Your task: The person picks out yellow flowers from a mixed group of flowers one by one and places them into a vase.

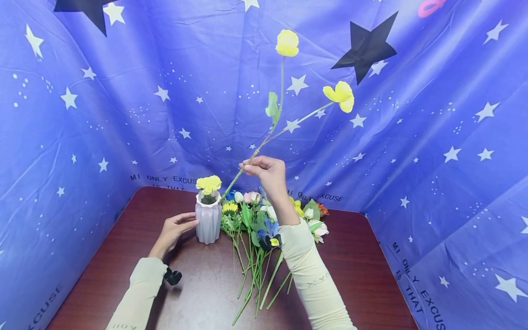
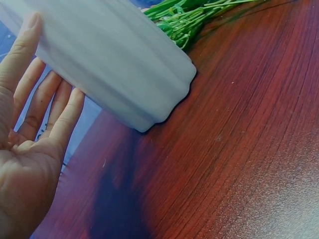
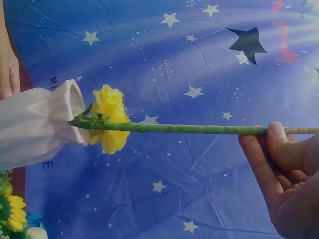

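Observation:
A pale fluted vase [image 1: 208, 223] stands upright on the table, with one ruffled yellow flower [image 1: 208, 184] rising from its mouth. My left hand [image 1: 175, 231] touches the vase's left side with extended fingers; the left wrist view shows the thumb [image 2: 27, 37] along its wall. Above and right of the vase, my right hand [image 1: 267, 173] pinches the stem of a forked artificial flower [image 1: 257, 149] between thumb and fingers. Two yellow blooms and a leaf top it. In the right wrist view, the green stem's [image 3: 194, 129] lower end overlaps the vase rim [image 3: 75, 107].
Right of the vase lies a pile of artificial flowers [image 1: 251, 220], several blue, white, pink and yellow, their stems [image 1: 257, 270] toward the front. A blue starry cloth [image 1: 206, 91] hangs around the dark wooden table [image 1: 354, 275].

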The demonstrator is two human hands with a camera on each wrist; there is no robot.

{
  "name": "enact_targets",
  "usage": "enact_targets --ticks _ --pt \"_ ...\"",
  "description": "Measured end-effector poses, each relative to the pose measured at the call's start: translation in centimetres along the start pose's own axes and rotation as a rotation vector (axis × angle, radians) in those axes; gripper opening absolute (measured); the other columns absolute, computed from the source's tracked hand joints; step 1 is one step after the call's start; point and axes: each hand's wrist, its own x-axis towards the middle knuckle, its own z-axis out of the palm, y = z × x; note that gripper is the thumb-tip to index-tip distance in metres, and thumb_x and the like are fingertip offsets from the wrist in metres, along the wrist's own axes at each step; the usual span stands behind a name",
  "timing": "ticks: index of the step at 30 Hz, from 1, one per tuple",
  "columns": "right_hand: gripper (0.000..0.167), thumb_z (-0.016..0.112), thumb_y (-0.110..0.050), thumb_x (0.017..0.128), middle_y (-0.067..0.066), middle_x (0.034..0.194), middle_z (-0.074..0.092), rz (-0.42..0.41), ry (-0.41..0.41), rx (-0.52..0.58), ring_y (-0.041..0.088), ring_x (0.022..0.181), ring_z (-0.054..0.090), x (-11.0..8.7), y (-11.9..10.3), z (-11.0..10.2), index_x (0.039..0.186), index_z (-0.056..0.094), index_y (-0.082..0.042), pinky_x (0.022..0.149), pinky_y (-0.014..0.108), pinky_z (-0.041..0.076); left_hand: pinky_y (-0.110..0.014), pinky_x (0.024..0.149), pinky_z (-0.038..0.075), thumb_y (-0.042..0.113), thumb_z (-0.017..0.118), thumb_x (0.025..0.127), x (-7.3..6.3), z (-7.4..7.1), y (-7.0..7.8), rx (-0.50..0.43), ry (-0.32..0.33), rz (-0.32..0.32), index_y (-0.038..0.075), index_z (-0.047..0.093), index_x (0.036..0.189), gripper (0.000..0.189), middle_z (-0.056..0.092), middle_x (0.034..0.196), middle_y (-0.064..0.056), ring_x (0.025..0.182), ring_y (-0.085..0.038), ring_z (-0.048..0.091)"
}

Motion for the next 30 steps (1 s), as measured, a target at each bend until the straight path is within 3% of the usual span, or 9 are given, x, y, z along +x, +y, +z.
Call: enact_targets --ticks 6,10,20,25,30 --pt "0.011 0.068 0.017 0.084 0.027 0.093 0.075 -0.059 0.018 -0.018 0.009 0.077 0.075 0.0 0.2 0.2 0.094 0.065 0.022 0.080 0.032 0.065 -0.025 0.088 0.062 -0.007 0.070 0.091 0.0 0.1 0.1 -0.009 -0.006 -0.003 0.013 0.074 0.109 0.027 0.076 0.091 0.010 0.091 -0.004 0.072" --pt "0.010 0.069 0.016 0.084 0.028 0.094 0.074 -0.085 0.015 -0.031 0.009 0.078 0.075 0.0 0.4 0.4 0.093 0.066 0.020 0.081 0.033 0.065 -0.022 0.086 0.062 -0.008 0.069 0.091 0.0 0.1 0.2 -0.006 -0.004 -0.005 0.016 0.074 0.107 0.029 0.076 0.091 0.010 0.090 -0.002 0.072" --pt "0.010 0.071 0.013 0.086 0.027 0.094 0.075 -0.072 -0.011 -0.047 0.008 0.078 0.075 -0.2 1.8 0.8 0.093 0.068 0.019 0.082 0.034 0.065 -0.031 0.093 0.061 0.000 0.073 0.092 -0.1 0.0 0.2 0.028 -0.001 -0.012 0.008 0.072 0.115 0.025 0.075 0.092 0.011 0.092 -0.005 0.073" --pt "0.004 0.071 0.013 0.086 0.031 0.096 0.073 -0.080 -0.030 -0.073 0.006 0.077 0.075 -0.2 2.4 1.2 0.087 0.073 0.010 0.081 0.033 0.065 -0.025 0.089 0.062 -0.006 0.070 0.092 -0.1 0.1 0.3 0.010 -0.002 -0.010 0.015 0.074 0.109 0.027 0.075 0.091 0.011 0.090 -0.002 0.071" --pt "0.010 0.072 0.012 0.086 0.030 0.094 0.074 -0.064 -0.018 -0.097 0.007 0.077 0.075 -0.2 3.1 1.6 0.083 0.075 0.003 0.080 0.032 0.065 -0.026 0.088 0.062 -0.006 0.073 0.089 0.1 0.0 0.0 -0.012 -0.009 0.000 0.023 0.075 0.102 0.032 0.076 0.091 0.010 0.091 -0.003 0.072"
